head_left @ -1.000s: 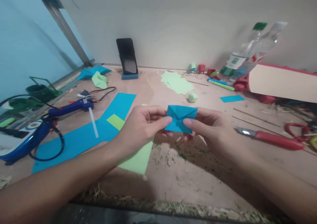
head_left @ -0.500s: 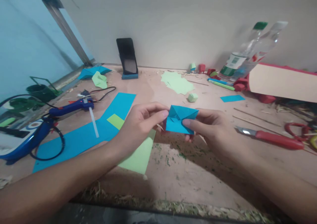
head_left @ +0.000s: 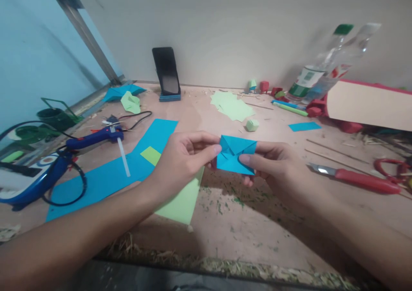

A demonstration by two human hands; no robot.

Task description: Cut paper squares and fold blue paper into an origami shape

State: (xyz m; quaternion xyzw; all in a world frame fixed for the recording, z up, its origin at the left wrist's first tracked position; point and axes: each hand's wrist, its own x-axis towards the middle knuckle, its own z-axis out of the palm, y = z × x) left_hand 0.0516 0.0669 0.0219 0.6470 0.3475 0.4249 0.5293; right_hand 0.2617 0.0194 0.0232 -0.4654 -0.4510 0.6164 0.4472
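Note:
A small folded blue paper point(head_left: 236, 154) with creased triangular flaps is held up over the table in front of me. My right hand point(head_left: 273, 160) grips its right side, thumb on the front face and fingers behind. At the paper's left edge my left hand point(head_left: 189, 153) is closed, with thumb and index finger pinched at the upper left; its other fingers are partly hidden. Below my left arm lies a light green sheet point(head_left: 183, 201), and farther left are blue sheets point(head_left: 96, 179) with a small green strip point(head_left: 150, 156) on them.
A blue glue gun point(head_left: 93, 138) lies at the left. A phone point(head_left: 166, 70) stands at the back, near green scraps point(head_left: 230, 105) and a small green folded piece point(head_left: 252, 125). On the right are a red-handled cutter point(head_left: 367, 180), thin sticks, pens and two bottles point(head_left: 307, 83).
The view has shifted slightly. The blue paper is tilted a little differently, its right side slightly lower, and both hands remain at it.

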